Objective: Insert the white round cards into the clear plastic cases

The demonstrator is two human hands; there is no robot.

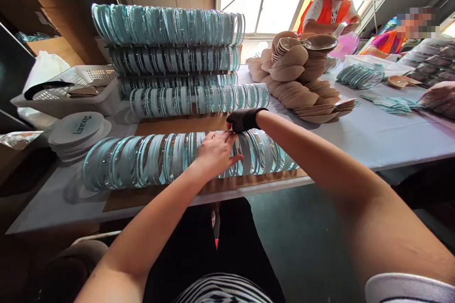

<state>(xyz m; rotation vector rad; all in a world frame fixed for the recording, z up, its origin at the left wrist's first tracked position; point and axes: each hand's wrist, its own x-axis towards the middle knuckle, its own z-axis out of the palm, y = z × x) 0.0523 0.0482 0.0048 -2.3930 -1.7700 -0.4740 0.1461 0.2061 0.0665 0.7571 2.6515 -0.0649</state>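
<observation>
A long row of round, clear pieces with pale teal bands (152, 158) lies on its side on brown cardboard near the table's front edge. My left hand (216, 150) rests on top of this row, fingers stretched out and thumb apart. Just beyond it, my right hand (245, 120), in a black mesh glove, bends down at the far side of the same row. Its fingers are curled together close to my left fingertips; what they pinch, if anything, is hidden.
Behind stand stacked rows of similar round pieces (167, 26). At left are white printed discs (78, 130) and a white plastic basket (103, 99). Beige oval pieces (287, 64) pile up on the right. A person in an orange vest (325, 9) and others work farther right.
</observation>
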